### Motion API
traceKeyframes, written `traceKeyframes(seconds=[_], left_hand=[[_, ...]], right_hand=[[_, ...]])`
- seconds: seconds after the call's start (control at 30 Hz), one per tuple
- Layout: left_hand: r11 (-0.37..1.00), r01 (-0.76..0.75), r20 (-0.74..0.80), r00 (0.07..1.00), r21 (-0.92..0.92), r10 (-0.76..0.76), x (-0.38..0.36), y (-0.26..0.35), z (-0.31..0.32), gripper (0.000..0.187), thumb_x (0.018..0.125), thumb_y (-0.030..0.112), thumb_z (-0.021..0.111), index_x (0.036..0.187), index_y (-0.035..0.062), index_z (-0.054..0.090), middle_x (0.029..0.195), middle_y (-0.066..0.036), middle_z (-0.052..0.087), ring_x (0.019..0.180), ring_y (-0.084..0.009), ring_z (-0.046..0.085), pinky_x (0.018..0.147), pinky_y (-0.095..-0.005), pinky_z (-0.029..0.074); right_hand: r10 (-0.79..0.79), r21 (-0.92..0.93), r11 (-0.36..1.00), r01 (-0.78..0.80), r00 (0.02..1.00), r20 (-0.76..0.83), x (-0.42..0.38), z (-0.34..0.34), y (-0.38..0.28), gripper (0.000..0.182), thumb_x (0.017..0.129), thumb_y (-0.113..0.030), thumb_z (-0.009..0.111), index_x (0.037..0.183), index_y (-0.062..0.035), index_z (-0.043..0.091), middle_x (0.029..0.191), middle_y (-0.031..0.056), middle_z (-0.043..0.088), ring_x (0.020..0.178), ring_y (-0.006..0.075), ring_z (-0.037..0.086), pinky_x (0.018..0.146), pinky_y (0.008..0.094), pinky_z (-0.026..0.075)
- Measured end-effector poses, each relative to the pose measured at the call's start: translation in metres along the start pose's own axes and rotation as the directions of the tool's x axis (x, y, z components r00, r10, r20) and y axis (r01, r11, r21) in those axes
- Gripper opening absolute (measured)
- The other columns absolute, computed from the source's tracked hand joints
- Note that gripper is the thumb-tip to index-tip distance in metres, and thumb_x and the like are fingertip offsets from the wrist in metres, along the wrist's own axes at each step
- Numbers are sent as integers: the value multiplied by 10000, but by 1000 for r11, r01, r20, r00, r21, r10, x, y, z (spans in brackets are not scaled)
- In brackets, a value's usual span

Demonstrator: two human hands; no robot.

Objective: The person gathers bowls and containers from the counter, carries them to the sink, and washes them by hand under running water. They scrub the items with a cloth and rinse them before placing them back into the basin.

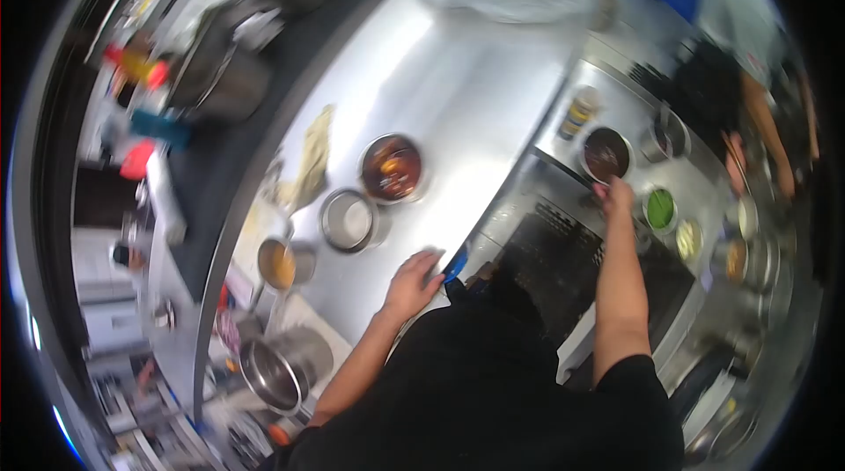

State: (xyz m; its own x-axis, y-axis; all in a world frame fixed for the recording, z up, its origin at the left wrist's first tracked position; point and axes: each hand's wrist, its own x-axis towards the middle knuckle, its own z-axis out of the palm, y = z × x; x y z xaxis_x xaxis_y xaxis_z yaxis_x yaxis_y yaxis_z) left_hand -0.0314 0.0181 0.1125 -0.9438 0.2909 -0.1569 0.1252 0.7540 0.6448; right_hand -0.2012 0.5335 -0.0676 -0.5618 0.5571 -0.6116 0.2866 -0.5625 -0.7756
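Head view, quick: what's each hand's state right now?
Left hand: open, nothing visibly held, over the steel counter.
Right hand: closed, apparently gripping the metal bowl of dark liquid by its rim.

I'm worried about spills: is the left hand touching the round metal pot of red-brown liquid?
Apart. The head view shows bare silver metal counter between the left hand and that pot.

Lg steel pot nr sm pot w/ orange liquid.

Bright glare washes the steel bench; fisheye distortion bends the black-rimmed edges, and blur smears the left side
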Motion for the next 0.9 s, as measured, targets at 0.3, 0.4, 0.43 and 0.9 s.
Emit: traceKeyframes(seconds=[0.3, 0.4, 0.43, 0.9], left_hand=[[959, 101, -417, 884, -265, -209, -35, -3, -49, 269, 907, 102, 716, 1173, 61, 709, 1045, -115, 702, 824, -214, 676, 745, -318, 551], [970, 177, -618, 749, -165, -241, -36, -29, -74, 317, 884, 92, 729, 1197, 66, 686, 1071, -120, 671, 954, -264, 656, 826, -362, 531], [971, 208, -686, 689, -119, -232, -40, -41, -84, 341, 879, 97, 735, 1214, 67, 676, 1085, -126, 663, 990, -282, 650, 855, -379, 528], [676, 421, -239, 714, -604, -658, 7, -190, -91, 504, 853, 212, 670, 1253, -89, 621, 1020, -202, 736, 879, -290, 717, 781, -402, 578]], right_hand=[[-277, -20, 961, 276, 959, -63, -78, -16, -24, 147, 976, -83, 587, 991, 54, 535, 884, 143, 652, 676, 211, 655, 614, 351, 633], [-291, -68, 954, 293, 956, 28, -145, -33, 3, 70, 941, -68, 584, 999, -28, 587, 861, 77, 659, 675, 149, 629, 611, 311, 585], [-258, -97, 959, 265, 963, 81, -184, -26, 11, 69, 939, -68, 588, 1000, -37, 582, 866, 66, 658, 680, 143, 629, 607, 306, 578], [146, -442, 837, 323, 646, 749, -350, 109, 104, 162, 856, -105, 696, 858, -55, 543, 678, 33, 550, 539, 144, 610, 472, 316, 548]])
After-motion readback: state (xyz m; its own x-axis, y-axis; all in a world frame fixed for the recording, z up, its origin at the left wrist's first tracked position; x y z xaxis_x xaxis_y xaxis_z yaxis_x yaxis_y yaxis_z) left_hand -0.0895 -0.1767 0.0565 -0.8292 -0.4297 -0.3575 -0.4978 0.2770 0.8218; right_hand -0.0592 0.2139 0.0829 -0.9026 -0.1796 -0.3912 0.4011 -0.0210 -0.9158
